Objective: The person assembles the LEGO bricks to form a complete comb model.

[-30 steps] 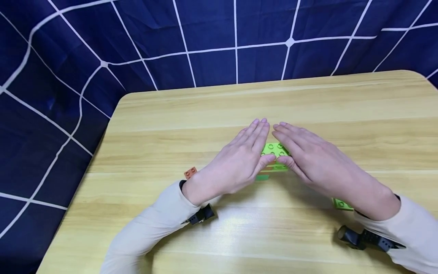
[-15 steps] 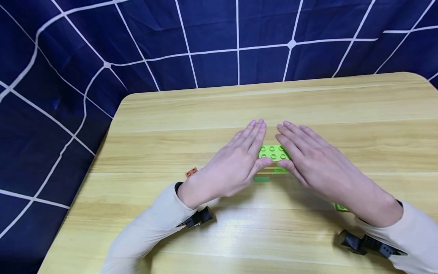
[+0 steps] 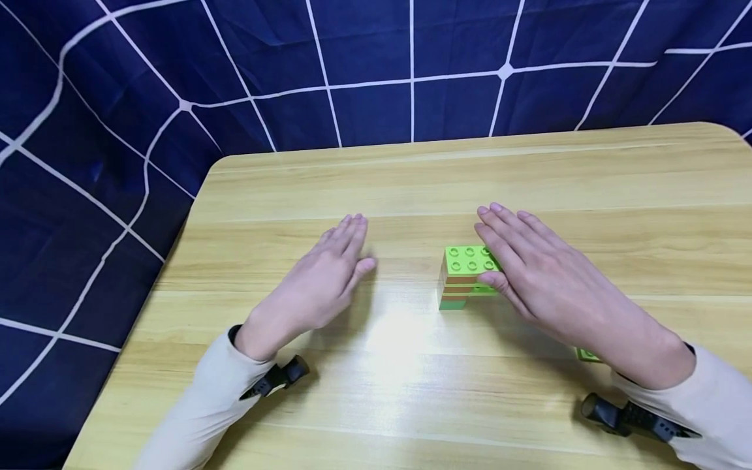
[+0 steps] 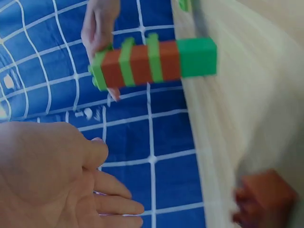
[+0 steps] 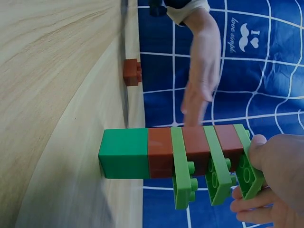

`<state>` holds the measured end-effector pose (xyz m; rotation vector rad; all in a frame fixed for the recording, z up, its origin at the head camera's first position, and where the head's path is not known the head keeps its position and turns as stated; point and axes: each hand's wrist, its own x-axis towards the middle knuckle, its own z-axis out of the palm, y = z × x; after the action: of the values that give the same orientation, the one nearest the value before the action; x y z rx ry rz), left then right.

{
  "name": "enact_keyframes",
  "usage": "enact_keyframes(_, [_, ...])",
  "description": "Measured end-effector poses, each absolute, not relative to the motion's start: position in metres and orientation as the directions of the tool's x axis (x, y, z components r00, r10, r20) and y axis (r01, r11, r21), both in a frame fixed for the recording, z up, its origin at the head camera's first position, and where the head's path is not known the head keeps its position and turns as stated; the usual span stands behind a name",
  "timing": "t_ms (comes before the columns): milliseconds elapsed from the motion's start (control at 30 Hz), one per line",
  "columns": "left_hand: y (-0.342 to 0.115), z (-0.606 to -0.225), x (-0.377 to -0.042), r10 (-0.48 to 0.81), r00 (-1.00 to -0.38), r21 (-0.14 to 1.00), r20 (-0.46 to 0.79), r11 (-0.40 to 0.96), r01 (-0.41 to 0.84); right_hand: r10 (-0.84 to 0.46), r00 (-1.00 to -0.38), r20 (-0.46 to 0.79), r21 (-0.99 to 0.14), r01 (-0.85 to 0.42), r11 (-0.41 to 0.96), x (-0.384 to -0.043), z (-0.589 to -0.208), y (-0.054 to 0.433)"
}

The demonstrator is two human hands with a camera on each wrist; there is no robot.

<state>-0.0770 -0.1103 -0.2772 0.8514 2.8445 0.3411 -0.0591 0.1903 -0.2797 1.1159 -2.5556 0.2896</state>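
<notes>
A tower of toy building bricks (image 3: 461,261) stands upright on the table. In the right wrist view its dark green base brick (image 5: 124,153) carries orange-brown bricks (image 5: 160,152) alternating with light green plates (image 5: 217,166) that jut out to one side. My right hand (image 3: 540,281) lies along the tower's right top edge, fingers straight, the thumb at the top plate; whether it presses there I cannot tell. Well left of the tower, my left hand (image 3: 311,281) hovers over the table with straight fingers and nothing in it.
A loose orange-brown brick (image 4: 268,197) sits on the table near my left hand; my left arm hides it in the head view. A light green piece (image 3: 587,356) lies partly under my right wrist. A blue checked cloth (image 3: 376,72) hangs behind the table (image 3: 376,179).
My left hand has moved away from the tower to the left, exposing the tower's left side. The right hand has shifted slightly right and now stays at the tower's right edge.
</notes>
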Motion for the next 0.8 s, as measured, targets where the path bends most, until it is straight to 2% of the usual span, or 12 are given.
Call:
enact_keyframes(400, [-0.144,-0.300,-0.063,0.486,-0.859,0.244,-0.160,0.863,0.443,-0.667,-0.643,0.378,-0.054,-0.734,0.677,-0.058,-0.280,0.191])
enact_keyframes(667, [-0.153,-0.312,-0.053,0.490,-0.869,0.264,0.066,0.831,0.489,-0.667,-0.646,0.371,-0.054,-0.732,0.679,-0.058,-0.279,0.189])
enact_keyframes(800, [-0.153,-0.315,-0.049,0.475,-0.875,0.254,0.098,0.838,0.483,-0.663,-0.653,0.365,-0.056,-0.726,0.685,-0.057,-0.279,0.190])
